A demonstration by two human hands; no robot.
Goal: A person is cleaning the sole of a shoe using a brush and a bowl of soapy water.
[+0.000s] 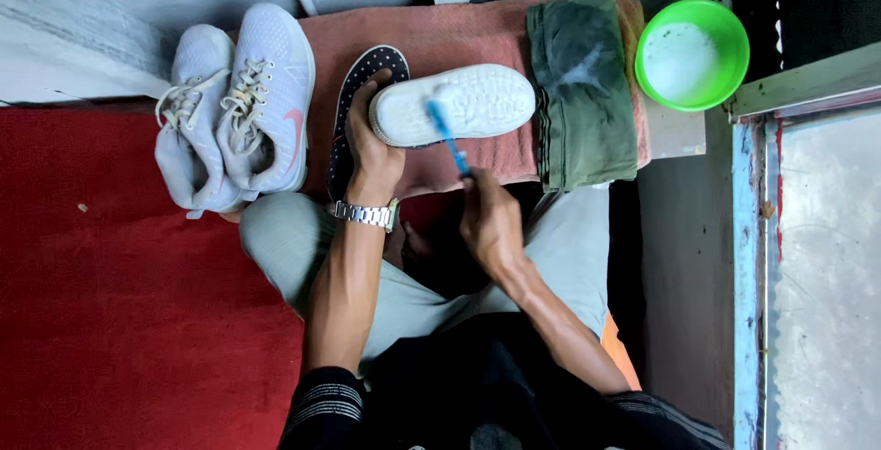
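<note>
My left hand grips the heel end of a shoe turned sole-up, its white sole facing me. My right hand holds a blue toothbrush, whose blurred head rests on the white sole. A second dark shoe with white dots lies under and left of the held shoe. Both rest over a pink towel. A metal watch sits on my left wrist.
A pair of pale grey sneakers stands at the left on the red carpet. A folded dark green cloth lies right of the shoe. A green bowl with white liquid sits at the far right. My crossed legs are below.
</note>
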